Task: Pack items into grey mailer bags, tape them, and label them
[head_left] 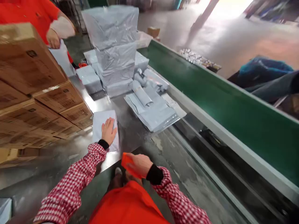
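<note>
My left hand (108, 129) lies flat, fingers together and stretched, on a small pale grey wrapped parcel (100, 119) resting on the steel table (130, 124). My right hand (137, 165) is below the table's edge, in front of my orange apron (127, 205). Its fingers are closed round a small orange thing (125, 161), pinched at the apron's top. Both sleeves are red-and-white check.
Brown cartons (35, 102) are stacked at the left. Grey bagged parcels (114, 46) pile up at the back, with flat grey mailer bags (154, 113) beside them. A green conveyor belt (233, 109) runs along the right. Another person in orange (35, 15) stands at far left.
</note>
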Motion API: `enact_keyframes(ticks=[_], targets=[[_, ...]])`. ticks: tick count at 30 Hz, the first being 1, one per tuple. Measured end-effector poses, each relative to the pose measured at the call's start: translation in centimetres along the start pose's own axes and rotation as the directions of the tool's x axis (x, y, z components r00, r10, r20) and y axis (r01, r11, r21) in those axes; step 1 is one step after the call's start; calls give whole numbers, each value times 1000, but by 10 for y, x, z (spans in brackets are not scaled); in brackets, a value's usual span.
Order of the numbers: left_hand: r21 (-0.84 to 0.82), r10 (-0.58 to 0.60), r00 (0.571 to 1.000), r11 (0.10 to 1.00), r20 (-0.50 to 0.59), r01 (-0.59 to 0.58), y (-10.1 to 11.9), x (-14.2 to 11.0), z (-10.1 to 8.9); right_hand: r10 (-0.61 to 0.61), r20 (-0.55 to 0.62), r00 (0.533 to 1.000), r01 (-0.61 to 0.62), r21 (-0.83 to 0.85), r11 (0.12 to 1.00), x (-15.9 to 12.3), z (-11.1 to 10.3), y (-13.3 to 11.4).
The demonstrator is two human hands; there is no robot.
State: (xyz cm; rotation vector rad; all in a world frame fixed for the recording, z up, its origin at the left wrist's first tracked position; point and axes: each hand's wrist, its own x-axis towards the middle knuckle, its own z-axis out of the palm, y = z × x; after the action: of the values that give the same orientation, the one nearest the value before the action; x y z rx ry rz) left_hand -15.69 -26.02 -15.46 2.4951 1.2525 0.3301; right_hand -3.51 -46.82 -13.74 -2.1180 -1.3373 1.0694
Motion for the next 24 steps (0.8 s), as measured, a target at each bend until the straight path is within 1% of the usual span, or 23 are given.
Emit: enact_keyframes(ticks=[1, 2, 3, 4, 5, 6, 7, 9, 11, 12, 13, 14, 15, 16, 17, 18, 19, 20, 22, 23, 24], targets=[[-1, -40, 996, 999, -77, 40, -7, -9, -4, 5, -39, 999, -8, -61, 998, 7, -19, -4], [15, -103, 983, 994, -152, 106, -14, -20, -5, 13, -83, 996, -21, -100, 995, 14, -38, -7], [41, -181, 961, 980, -208, 194, -19, -32, -4, 13, -122, 992, -27, -111, 993, 20, -56, -10], [71, -247, 942, 960, -226, 269, -24, -44, 0, -1, -145, 989, -13, -91, 996, 25, -73, -14], [108, -275, 937, 947, -214, 303, -27, -56, 5, -35, -155, 987, 28, -47, 998, 30, -87, -18], [144, -282, 940, 939, -193, 312, -29, -66, 11, -83, -153, 985, 85, 6, 996, 34, -98, -24], [175, -263, 951, 941, -165, 290, -30, -76, 17, -133, -141, 981, 143, 57, 988, 37, -107, -29], [193, -207, 970, 954, -126, 229, -30, -90, 25, -219, -104, 970, 233, 141, 962, 42, -117, -42], [124, -184, 978, 973, -102, 196, -30, -101, 24, -269, -41, 962, 272, 195, 942, 43, -121, -51], [48, -185, 978, 981, -96, 190, -28, -106, 21, -288, -3, 958, 283, 209, 936, 43, -122, -53], [-67, -202, 975, 978, -97, 196, -25, -109, 16, -309, 33, 951, 295, 215, 931, 42, -121, -53], [-239, -255, 964, 944, -81, 229, -20, -110, 11, -334, 75, 940, 312, 220, 925, 41, -120, -51], [-434, -323, 946, 857, -31, 278, -12, -110, 5, -362, 118, 925, 330, 226, 916, 39, -118, -48], [-603, -371, 927, 729, 52, 325, -3, -108, 0, -390, 160, 907, 348, 238, 907, 38, -116, -44], [-737, -390, 907, 563, 160, 373, 8, -104, -5, -411, 197, 890, 358, 256, 898, 36, -115, -40], [-828, -380, 883, 373, 275, 418, 21, -99, -9, -424, 233, 875, 359, 275, 892, 34, -115, -36], [-876, -348, 862, 180, 369, 448, 33, -95, -13, -429, 264, 864, 353, 290, 890, 33, -116, -32], [-891, -313, 846, 2, 431, 454, 45, -90, -15, -428, 292, 856, 345, 296, 891, 32, -118, -29], [-861, -279, 827, -308, 488, 404, 66, -83, -16, -429, 338, 838, 348, 277, 896, 33, -124, -25], [-835, -277, 822, -410, 497, 367, 75, -81, -16, -431, 339, 836, 355, 264, 897, 34, -128, -24], [-826, -286, 822, -449, 493, 340, 82, -79, -14, -437, 336, 834, 366, 254, 895, 37, -132, -24]])
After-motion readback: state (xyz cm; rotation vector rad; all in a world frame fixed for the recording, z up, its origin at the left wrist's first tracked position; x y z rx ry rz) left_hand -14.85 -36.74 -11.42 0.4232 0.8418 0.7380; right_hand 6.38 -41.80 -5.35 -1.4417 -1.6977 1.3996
